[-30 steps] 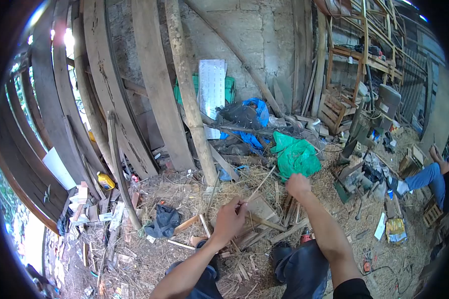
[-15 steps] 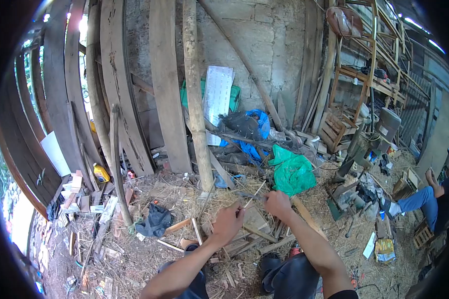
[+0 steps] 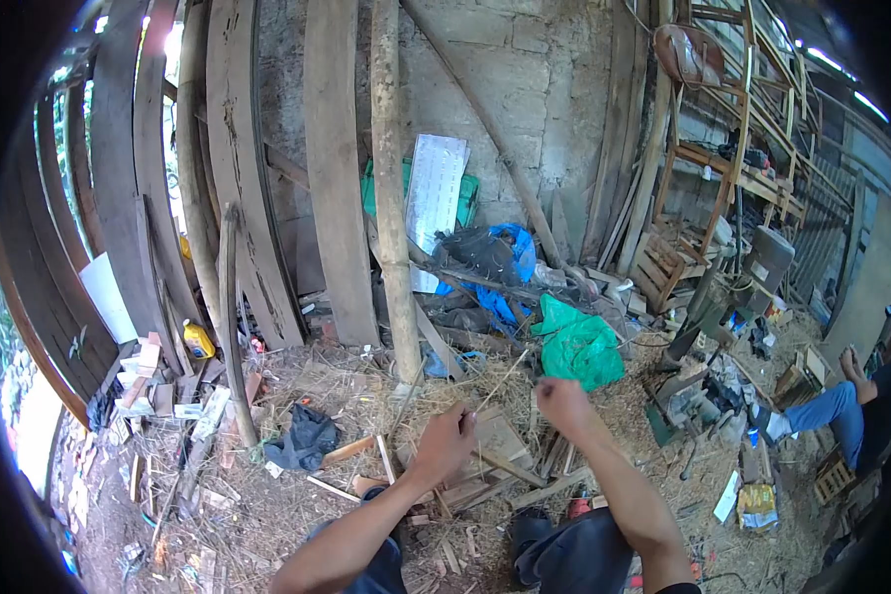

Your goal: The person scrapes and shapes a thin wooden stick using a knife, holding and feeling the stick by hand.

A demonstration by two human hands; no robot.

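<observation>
My left hand (image 3: 444, 447) is closed around the lower end of a thin pale wooden stick (image 3: 503, 380), which slants up and to the right. To its right, my right hand (image 3: 566, 404) is a closed fist, apart from the stick. A dark blade, seen more plainly a moment ago, shows that it grips a knife; now the knife is mostly hidden by the fist and hard to make out. Beneath both hands lie wooden boards (image 3: 500, 436) among straw and shavings.
A green plastic bag (image 3: 579, 346) lies ahead, right of a bamboo post (image 3: 391, 218). Dark crumpled cloth (image 3: 305, 439) and a yellow bottle (image 3: 198, 340) are to the left. Another person in blue jeans (image 3: 830, 406) sits at far right. Wood scraps litter the ground.
My right hand has moved slightly right and down, away from the stick, and the blade no longer shows across it. My left hand keeps the stick, shifted slightly left.
</observation>
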